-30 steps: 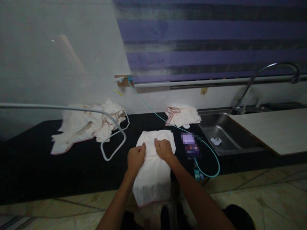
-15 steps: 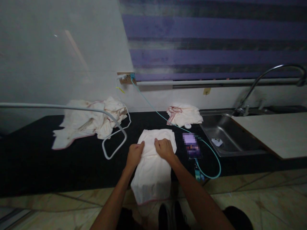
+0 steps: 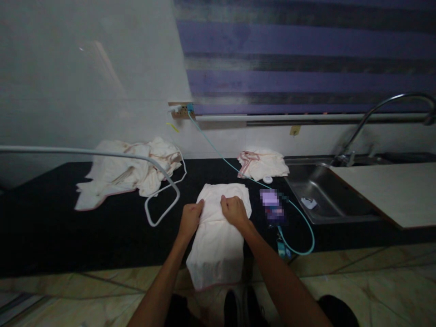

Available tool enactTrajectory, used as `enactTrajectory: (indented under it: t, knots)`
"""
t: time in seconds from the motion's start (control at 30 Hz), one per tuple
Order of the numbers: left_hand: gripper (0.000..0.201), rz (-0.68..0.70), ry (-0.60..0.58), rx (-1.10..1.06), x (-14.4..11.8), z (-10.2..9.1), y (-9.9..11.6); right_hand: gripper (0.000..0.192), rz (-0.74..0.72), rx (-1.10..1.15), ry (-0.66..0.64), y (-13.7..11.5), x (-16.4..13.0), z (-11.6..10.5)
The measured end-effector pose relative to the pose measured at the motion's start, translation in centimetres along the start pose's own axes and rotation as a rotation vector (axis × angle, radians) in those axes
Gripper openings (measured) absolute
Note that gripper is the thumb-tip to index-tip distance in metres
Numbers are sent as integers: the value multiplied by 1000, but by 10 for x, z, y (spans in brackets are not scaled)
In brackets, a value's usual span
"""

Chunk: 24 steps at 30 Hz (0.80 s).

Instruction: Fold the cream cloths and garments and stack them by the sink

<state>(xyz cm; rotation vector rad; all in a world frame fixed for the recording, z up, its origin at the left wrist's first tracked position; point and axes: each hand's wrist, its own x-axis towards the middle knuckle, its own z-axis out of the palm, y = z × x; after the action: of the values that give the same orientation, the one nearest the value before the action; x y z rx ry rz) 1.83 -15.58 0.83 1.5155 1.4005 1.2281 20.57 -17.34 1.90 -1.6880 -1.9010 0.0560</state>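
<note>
A white cloth with a pinkish hem lies lengthwise on the black counter, partly folded at its far end. Its near end hangs over the counter's front edge. My left hand is closed on the cloth's left side, thumb on top. On the upper right part, my right hand also grips the cloth with curled fingers. The fingertips of both hands are hidden beneath the palms and fabric.
Crumpled white cloths lie left behind a grey bent tube. Another cloth sits at the back. A phone with a teal cable lies right, beside the steel sink and a pale board.
Both hands stay closed on the cloth in nearly the same place. The view has shifted very slightly.
</note>
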Motion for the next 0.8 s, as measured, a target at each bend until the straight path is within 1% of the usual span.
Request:
enactTrajectory:
  t: [0.17,0.27,0.33,0.4,0.47,0.6,0.7,0.8]
  knots:
    - [57,-27,8,-29,2,0,-6,59,-15,77,50,4,0,0]
    - [57,-32,11,-35,0,0,-1,62,4,194,133,9,1,0]
    - [57,-27,15,-42,-2,0,4,59,7,308,202,12,3,0]
    - [57,-30,16,-46,-4,0,7,51,-18,412,258,14,4,0]
    - [57,-36,16,-50,-5,0,9,45,-40,460,293,14,5,0]
    - [57,-45,16,-62,-4,0,8,45,14,385,267,13,4,-1]
    - [57,-36,15,-61,-4,-1,7,53,81,303,269,12,1,-2]
    - [58,-35,13,-68,-5,0,9,61,103,305,295,12,-1,-2]
